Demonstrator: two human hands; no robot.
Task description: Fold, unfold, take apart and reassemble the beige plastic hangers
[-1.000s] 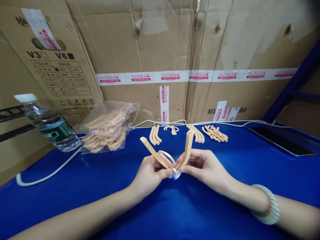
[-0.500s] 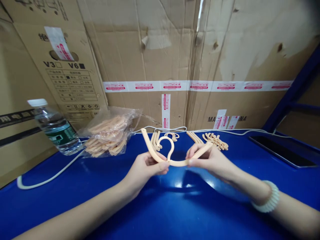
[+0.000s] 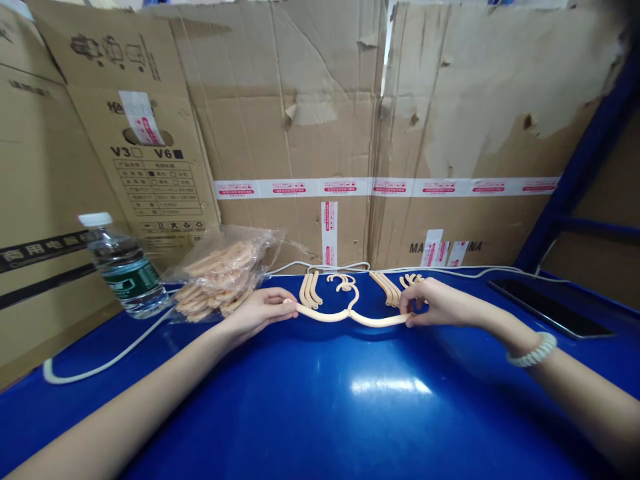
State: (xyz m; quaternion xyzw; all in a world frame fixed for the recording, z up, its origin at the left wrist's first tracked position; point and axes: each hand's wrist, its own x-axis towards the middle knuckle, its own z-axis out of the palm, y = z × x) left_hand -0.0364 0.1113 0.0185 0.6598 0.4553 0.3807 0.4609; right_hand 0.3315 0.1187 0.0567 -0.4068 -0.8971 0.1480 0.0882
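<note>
A pale peach plastic clothes hanger (image 3: 373,322) spans the gap between my hands, its two curved arms meeting at the middle below a hook. My left hand (image 3: 270,308) pinches the tip of the left arm. On the other end, my right hand (image 3: 425,303) grips the tip of the right arm with curled fingers. Behind the hanger lie several loose left arm pieces (image 3: 310,291), several hooks (image 3: 340,280) and a row of right arm pieces (image 3: 386,289). More small curved pieces (image 3: 411,280) are partly hidden by my right hand.
A clear plastic bag (image 3: 220,273) of peach pieces sits at the left, beside a water bottle (image 3: 127,270). At the right lies a black phone (image 3: 550,308). A white cable (image 3: 470,272) runs along the back of the blue table (image 3: 310,400), before cardboard boxes (image 3: 280,133).
My hands have moved apart from near the hanger's middle to its two ends. The hanger is now lower and flatter, with its arms spread wide. The camera view has shifted.
</note>
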